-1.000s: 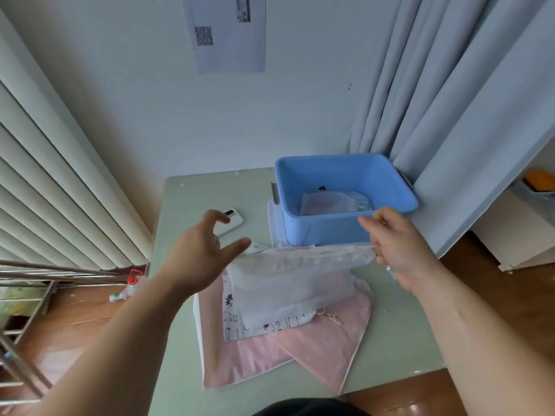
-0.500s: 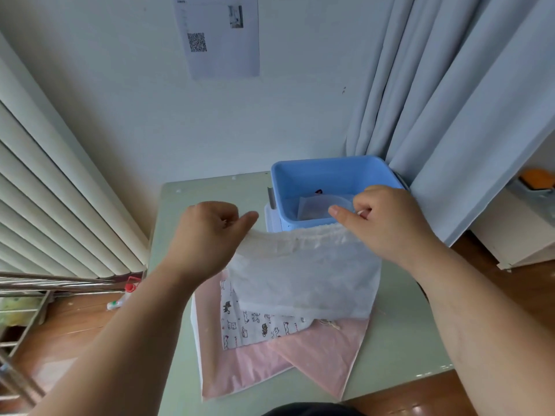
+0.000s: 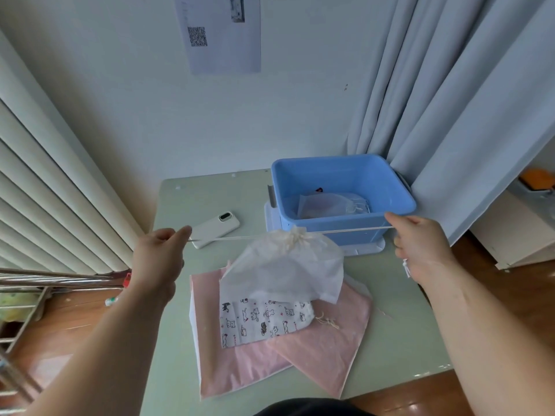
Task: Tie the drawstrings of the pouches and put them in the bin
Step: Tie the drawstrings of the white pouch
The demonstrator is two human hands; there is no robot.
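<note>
A sheer white pouch (image 3: 285, 268) hangs above the table, its mouth gathered tight at the top. Its drawstring (image 3: 345, 230) runs taut to both sides. My left hand (image 3: 162, 253) pinches the left end and my right hand (image 3: 420, 244) pinches the right end, the two hands spread wide apart. Under the pouch lie a cat-print pouch (image 3: 261, 321) and two pink pouches (image 3: 327, 349), flat on the table. The blue bin (image 3: 375, 181) stands at the back right with one sheer pouch (image 3: 330, 205) inside.
A white phone (image 3: 214, 229) lies on the green table (image 3: 186, 202) near my left hand. The bin sits on a white base (image 3: 365, 249). Curtains hang at the right, blinds and a metal rack at the left. The table's front edge is close to my body.
My hands moved from the pouch's open top edge outward to either side, pulling the drawstring taut. The pouch's mouth went from spread wide to cinched.
</note>
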